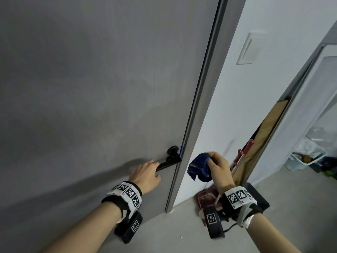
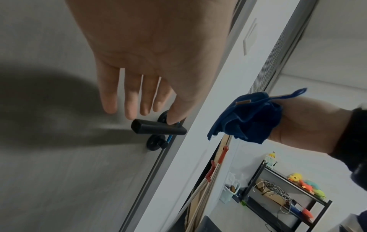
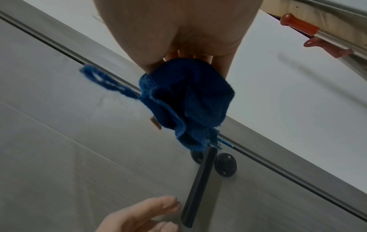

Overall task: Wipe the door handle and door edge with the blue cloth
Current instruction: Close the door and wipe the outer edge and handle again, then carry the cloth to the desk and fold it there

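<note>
The grey door carries a black lever handle, and its dark door edge runs up beside the white wall. My left hand hovers at the lever's free end with its fingers straight and loose; the left wrist view shows the left hand just over the handle, not wrapped round it. To the right of the door edge, at handle height, my right hand grips the bunched blue cloth. In the right wrist view the cloth hangs just short of the handle.
A light switch plate sits on the white wall. Red-handled poles and boards lean in the gap to the right. A red item lies on the floor below my right hand. A pale bin and a black shelf stand further right.
</note>
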{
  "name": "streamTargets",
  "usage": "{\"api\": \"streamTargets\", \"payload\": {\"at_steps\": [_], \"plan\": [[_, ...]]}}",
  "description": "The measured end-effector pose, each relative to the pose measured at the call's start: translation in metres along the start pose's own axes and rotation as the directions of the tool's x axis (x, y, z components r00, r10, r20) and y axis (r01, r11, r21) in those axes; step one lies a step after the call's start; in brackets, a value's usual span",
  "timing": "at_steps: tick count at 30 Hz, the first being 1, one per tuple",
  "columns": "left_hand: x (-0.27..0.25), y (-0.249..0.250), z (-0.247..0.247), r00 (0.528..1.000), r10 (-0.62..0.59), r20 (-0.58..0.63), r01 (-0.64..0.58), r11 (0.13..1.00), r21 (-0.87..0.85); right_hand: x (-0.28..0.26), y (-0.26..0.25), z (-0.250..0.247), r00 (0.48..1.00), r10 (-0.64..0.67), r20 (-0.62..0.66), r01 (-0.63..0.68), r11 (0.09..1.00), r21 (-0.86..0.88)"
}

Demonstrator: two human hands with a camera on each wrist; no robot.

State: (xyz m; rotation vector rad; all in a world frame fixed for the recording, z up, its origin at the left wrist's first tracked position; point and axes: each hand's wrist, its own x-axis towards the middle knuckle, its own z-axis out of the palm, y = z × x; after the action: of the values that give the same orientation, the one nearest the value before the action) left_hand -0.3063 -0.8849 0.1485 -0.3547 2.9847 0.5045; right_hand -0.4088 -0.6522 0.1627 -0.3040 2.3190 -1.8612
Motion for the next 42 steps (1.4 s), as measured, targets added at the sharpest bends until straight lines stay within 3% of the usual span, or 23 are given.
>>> {"api": "streamTargets", "payload": {"at_steps": [9,17,22,27,34,42], "plan": [[0.006,0.02,0.013,0.997,-0.069,-0.018,0.07,0.997,0.026,-0.025,0.016,-0.026,0.996,0.083,0.041,-0.085,0.996,0.041],[-0.028,0.068,0.013,0.991,-0.127,-0.048,0.127,0.992,0.01,-0.033,0.027,-0.063,0.983,0.104,0.15,-0.124,0.983,0.136],[-0.06,0.115,0.015,0.999,0.04,0.03,-0.035,0.989,-0.146,-0.047,0.054,-0.08,0.977,0.114,0.18,-0.133,0.986,0.097],[-0.078,0.167,0.021,0.952,0.225,0.206,-0.151,0.935,-0.321,-0.075,0.06,-0.101,0.99,0.042,0.132,-0.044,0.999,0.018],[-0.11,0.193,0.059,0.961,0.273,0.055,-0.222,0.869,-0.442,-0.152,0.066,-0.131,0.995,0.071,0.063,-0.069,0.997,-0.038],[-0.183,0.234,0.116,0.843,0.475,0.253,-0.282,0.79,-0.544,-0.278,0.081,-0.18,0.974,0.212,-0.076,-0.213,0.977,0.0]]}}
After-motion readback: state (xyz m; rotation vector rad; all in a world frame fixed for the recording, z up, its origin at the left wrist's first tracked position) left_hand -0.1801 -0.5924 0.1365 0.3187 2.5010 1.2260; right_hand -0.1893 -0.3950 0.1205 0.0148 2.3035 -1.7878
